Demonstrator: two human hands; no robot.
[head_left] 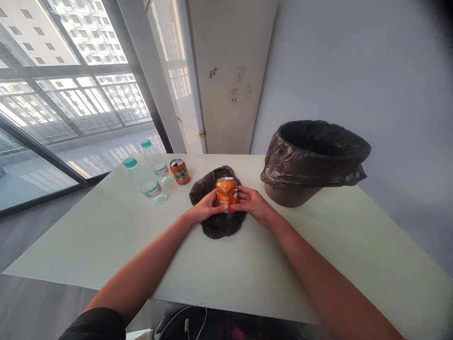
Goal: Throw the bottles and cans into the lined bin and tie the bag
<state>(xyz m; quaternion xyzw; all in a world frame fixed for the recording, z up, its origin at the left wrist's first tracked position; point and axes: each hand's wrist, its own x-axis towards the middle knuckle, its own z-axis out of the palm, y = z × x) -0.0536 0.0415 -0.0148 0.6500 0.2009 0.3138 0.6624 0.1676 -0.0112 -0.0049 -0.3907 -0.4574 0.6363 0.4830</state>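
Note:
An orange soda can with a dented side stands upright between my two hands. My left hand grips it from the left, thumb across its lower front. From the right, my right hand closes on the same can, with fingers behind and thumb in front. Beneath and behind the can lies a crumpled black plastic bag. Whether the can rests on the bag or is held just above it, I cannot tell. Left of the bag stands a second orange-red can, its top toward me.
Two clear plastic bottles with green caps, a nearer bottle and a farther bottle, stand on the white table at left. A trash bin lined with a black bag stands at right. A fridge is behind the table.

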